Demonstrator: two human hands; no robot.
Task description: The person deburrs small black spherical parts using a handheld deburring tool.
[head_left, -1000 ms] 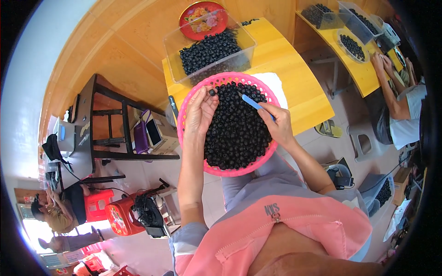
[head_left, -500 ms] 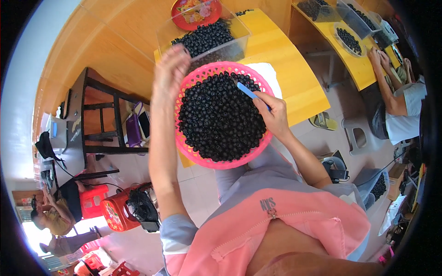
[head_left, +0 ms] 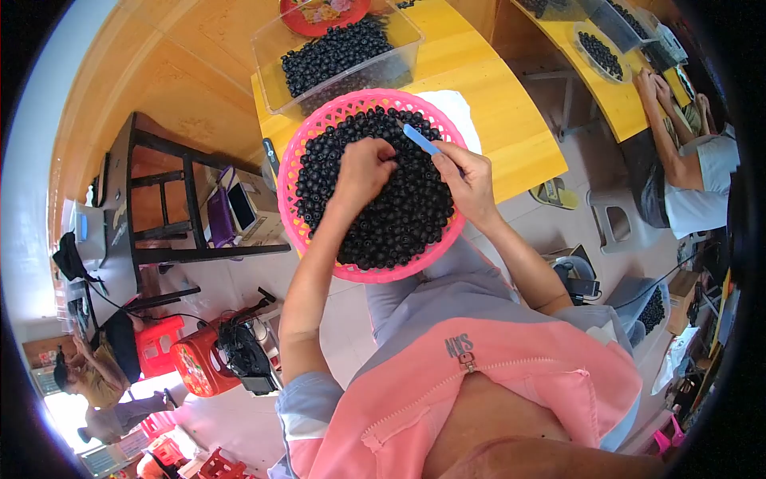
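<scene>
A pink openwork plastic basket (head_left: 291,215) sits over my lap, filled with small round black bead-like pieces (head_left: 383,231), some showing pale rings. My left hand (head_left: 365,171) is over the left middle of the heap, its fingers bent and pressed together. Whatever its fingertips hold is hidden. At the basket's right rim, my right hand (head_left: 469,182) is closed round a slim tool with a light blue handle (head_left: 420,139). The tool points up and left over the pieces; its thin tip is hard to make out.
Behind the basket, a yellow table (head_left: 511,120) bears a clear plastic bin (head_left: 399,68) of black pieces and a red floral tray (head_left: 307,22). A white sheet (head_left: 455,108) lies beside the basket. Another person (head_left: 678,172) sits at a second yellow table on the right.
My left hand has come from the bin side down and right onto the heap, its fingers closing together. The right hand keeps the blue-handled tool. The view has shifted slightly.
</scene>
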